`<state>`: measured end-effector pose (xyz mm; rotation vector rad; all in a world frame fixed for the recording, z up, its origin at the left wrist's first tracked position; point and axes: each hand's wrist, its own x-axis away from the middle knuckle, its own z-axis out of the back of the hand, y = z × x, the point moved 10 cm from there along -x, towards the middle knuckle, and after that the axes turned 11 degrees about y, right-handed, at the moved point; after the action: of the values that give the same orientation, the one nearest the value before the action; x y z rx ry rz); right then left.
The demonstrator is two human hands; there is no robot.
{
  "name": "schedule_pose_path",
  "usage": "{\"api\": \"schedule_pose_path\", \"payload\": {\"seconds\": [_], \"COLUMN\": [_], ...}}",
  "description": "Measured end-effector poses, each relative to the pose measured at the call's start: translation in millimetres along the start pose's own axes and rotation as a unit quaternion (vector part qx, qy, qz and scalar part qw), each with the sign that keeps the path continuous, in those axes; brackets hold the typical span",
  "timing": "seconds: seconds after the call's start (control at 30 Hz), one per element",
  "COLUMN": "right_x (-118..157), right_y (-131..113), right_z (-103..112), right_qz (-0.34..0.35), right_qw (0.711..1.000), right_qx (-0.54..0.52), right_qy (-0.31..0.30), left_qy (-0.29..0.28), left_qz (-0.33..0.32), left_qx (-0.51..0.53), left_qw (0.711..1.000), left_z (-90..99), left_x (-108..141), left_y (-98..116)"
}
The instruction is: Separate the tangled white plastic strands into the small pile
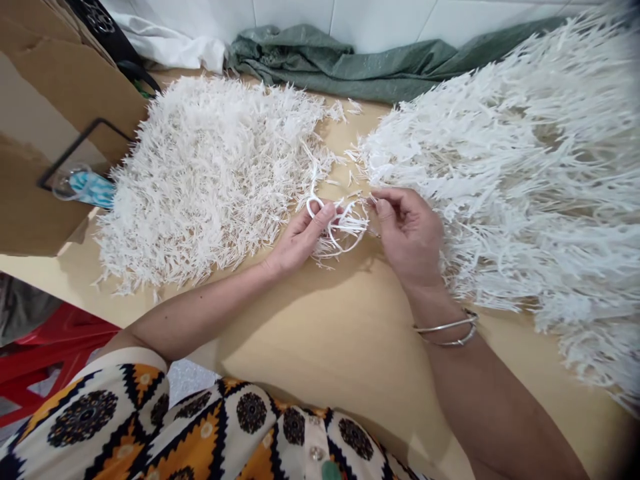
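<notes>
Holding a bundle of white strands [345, 227] over the table [310, 327], between two white piles.

The left hand [305, 237] grips the bundle between thumb and fingers, near the right edge of the left pile [210, 173]; the right hand [413, 233] is pinched closed at the bundle's other side, though what lies between its fingertips is too small to tell. The right pile [520, 187] reaches the table's right side, green cloth [340, 60] lies along the far edge, and a cardboard box [65, 120] stands at the far left corner.
</notes>
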<state>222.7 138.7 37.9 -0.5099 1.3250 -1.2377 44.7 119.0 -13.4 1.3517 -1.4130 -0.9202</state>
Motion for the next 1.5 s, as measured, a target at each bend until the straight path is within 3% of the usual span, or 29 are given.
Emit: {"api": "schedule_pose_path", "payload": {"seconds": [0.13, 0.33, 0.57, 0.87, 1.0, 1.1, 1.4, 1.5], "right_x": [2, 10, 16, 16, 16, 15, 19, 11], "right_y": [-25, -47, -23, -23, -33, -33, -10, 6], "right_z": [8, -4, -23, -21, -22, -18, -18, -14], "right_qz": [0.051, 0.114, 0.018, -0.009, 0.025, 0.049, 0.014, 0.003], "right_qw": [0.998, 0.993, 0.992, 0.994, 0.993, 0.993, 0.993, 0.993], "right_qx": [0.02, 0.009, -0.044, -0.011, 0.007, 0.053, 0.109, 0.108], "right_qy": [0.029, -0.028, -0.118, -0.105, -0.116, -0.091, -0.031, -0.039], "left_qy": [-0.012, -0.006, 0.011, -0.033, -0.031, -0.052, -0.088, -0.14], "left_qz": [-0.003, 0.017, 0.012, -0.059, -0.065, -0.07, -0.113, -0.114], "left_qx": [0.051, 0.091, 0.121, 0.038, 0.016, -0.021, -0.116, -0.122], "left_qw": [0.999, 0.996, 0.993, 0.997, 0.997, 0.996, 0.983, 0.976], "left_z": [-2.8, -4.4, -0.4, -8.2, -5.4, -6.9, -11.8, -26.8], "left_x": [-2, -3, -4, -1, -1, -1, 0, 13], "left_y": [8, 11, 7, 21, 20, 17, 18, 19]}}
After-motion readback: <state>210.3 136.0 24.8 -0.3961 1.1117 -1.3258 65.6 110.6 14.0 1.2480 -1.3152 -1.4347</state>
